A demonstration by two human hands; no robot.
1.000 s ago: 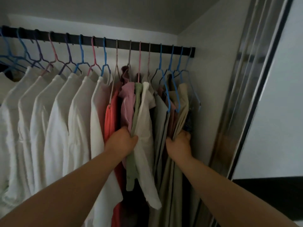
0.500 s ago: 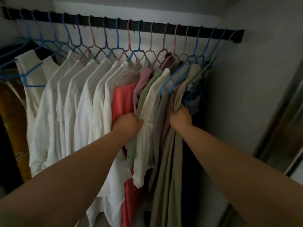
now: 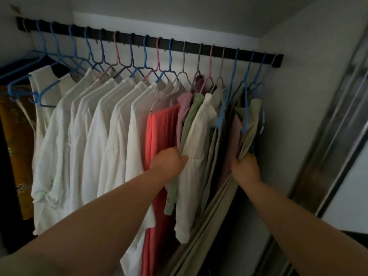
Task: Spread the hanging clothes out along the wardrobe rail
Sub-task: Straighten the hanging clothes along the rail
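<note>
A black wardrobe rail (image 3: pixel 123 37) runs across the top with many coloured hangers. Several white shirts (image 3: pixel 95 136) hang on the left half. To their right hang a coral garment (image 3: pixel 159 126), a pink one (image 3: pixel 184 104), a green one (image 3: pixel 191 116) and a cream one (image 3: pixel 197 140). Beige trousers (image 3: pixel 251 126) and darker pieces crowd the rail's right end. My left hand (image 3: pixel 169 161) grips the green and cream garments at mid height. My right hand (image 3: pixel 246 169) grips the beige trousers near the right wall.
A white side wall (image 3: pixel 288 116) stands just right of the rail's end, and a metal sliding-door frame (image 3: pixel 328 136) runs down beyond it. At the far left hang empty blue hangers (image 3: pixel 23 84) and a mustard-yellow patterned garment (image 3: pixel 18 156).
The view has swung left, showing more of the rail's left end. Both hands keep their hold on the garments, and the coral garment shows more widely between the white shirts and the pink one.
</note>
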